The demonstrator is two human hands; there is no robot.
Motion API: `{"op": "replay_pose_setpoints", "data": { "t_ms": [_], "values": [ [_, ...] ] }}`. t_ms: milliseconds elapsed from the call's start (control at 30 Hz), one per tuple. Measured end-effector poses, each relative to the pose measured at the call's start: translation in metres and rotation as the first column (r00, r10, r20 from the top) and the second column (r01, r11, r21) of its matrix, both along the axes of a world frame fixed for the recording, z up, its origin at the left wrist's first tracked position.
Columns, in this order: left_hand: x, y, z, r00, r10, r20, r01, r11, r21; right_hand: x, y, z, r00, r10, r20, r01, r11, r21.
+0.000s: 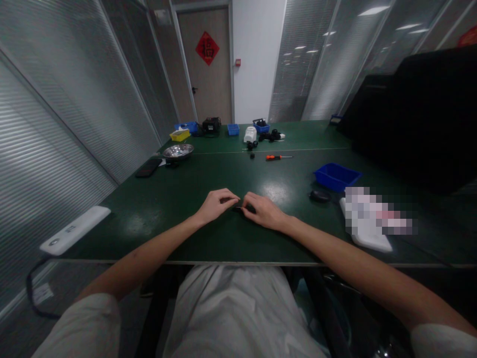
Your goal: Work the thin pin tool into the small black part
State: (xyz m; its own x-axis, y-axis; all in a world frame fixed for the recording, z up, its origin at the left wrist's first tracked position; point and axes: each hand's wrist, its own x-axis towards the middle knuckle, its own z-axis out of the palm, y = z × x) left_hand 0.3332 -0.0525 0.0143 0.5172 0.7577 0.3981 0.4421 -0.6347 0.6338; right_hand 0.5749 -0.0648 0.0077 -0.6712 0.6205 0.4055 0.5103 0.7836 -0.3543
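Note:
Above the green table, near its front, my left hand [218, 205] and my right hand [264, 211] face each other a short way apart. The thumb and fingers of my left hand are pressed together in a pinch; whatever is in them is too small to name. My right hand is also closed in a pinch, with its fingertips at a small, thin, dark piece [237, 208] that has a light line along it. Its kind cannot be made out. An orange-handled screwdriver [274, 157] lies farther back on the table.
To the right are a blue tray [337, 177], a black mouse [319, 196] and a white slab [367, 242], partly pixelated. A metal bowl [179, 151] and a dark phone-like object [148, 168] are at left. A long white device [76, 230] lies at the left edge.

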Motion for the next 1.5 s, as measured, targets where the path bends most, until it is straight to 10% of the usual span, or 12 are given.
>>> {"op": "replay_pose_setpoints", "data": {
  "t_ms": [300, 1067, 1300, 1500],
  "values": [
    [-0.006, 0.012, -0.006, 0.964, -0.04, -0.262, 0.079, 0.987, 0.141, 0.001, -0.001, 0.003, 1.0, -0.008, -0.014, 0.008, 1.0, -0.003],
    [-0.019, 0.002, 0.009, 0.948, -0.146, -0.284, 0.159, 0.987, 0.02, 0.011, 0.005, 0.001, 0.987, -0.102, -0.124, 0.101, 0.995, -0.016],
    [-0.133, 0.045, 0.022, 0.908, 0.249, -0.338, -0.227, 0.968, 0.104, 0.012, 0.005, 0.003, 0.99, -0.083, -0.118, 0.078, 0.996, -0.042],
    [-0.28, 0.051, 0.029, 0.504, 0.748, -0.432, -0.691, 0.649, 0.319, 0.011, 0.002, 0.007, 0.989, -0.088, -0.121, 0.083, 0.996, -0.045]
  ]
}}
